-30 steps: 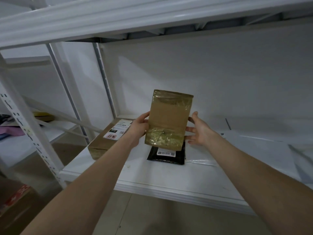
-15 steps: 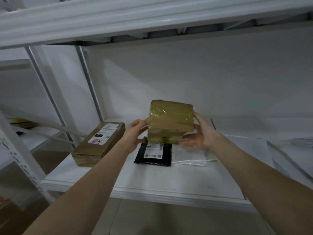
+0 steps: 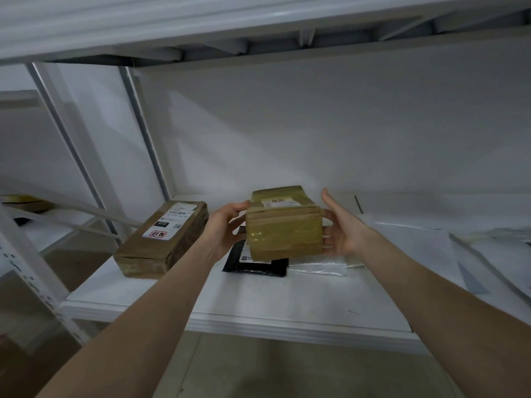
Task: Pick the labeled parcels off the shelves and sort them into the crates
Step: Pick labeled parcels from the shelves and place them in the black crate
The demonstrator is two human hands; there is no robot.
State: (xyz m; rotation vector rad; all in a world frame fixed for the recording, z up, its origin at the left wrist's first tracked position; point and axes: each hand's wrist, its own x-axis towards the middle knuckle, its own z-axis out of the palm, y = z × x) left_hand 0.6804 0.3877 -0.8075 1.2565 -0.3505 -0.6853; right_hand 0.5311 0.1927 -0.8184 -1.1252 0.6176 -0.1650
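Observation:
A small cardboard parcel (image 3: 284,225) wrapped in clear tape is held above the white shelf (image 3: 258,314), its label facing up. My left hand (image 3: 225,228) grips its left side and my right hand (image 3: 342,228) presses its right side with fingers spread. Under it on the shelf lies a black bag parcel (image 3: 255,264) with a white label, partly hidden. To the left a longer brown box (image 3: 163,239) with a white label lies on the shelf.
A clear plastic bag (image 3: 319,267) lies right of the black parcel, and white mailer bags (image 3: 431,254) cover the shelf's right side. An upper shelf beam (image 3: 201,27) hangs overhead. White uprights (image 3: 143,133) stand at the left, with another shelf (image 3: 31,202) beyond.
The parcel has been tipped from standing upright to lying flat, so its label now faces up. Both hands stayed on its sides and the view shifted slightly.

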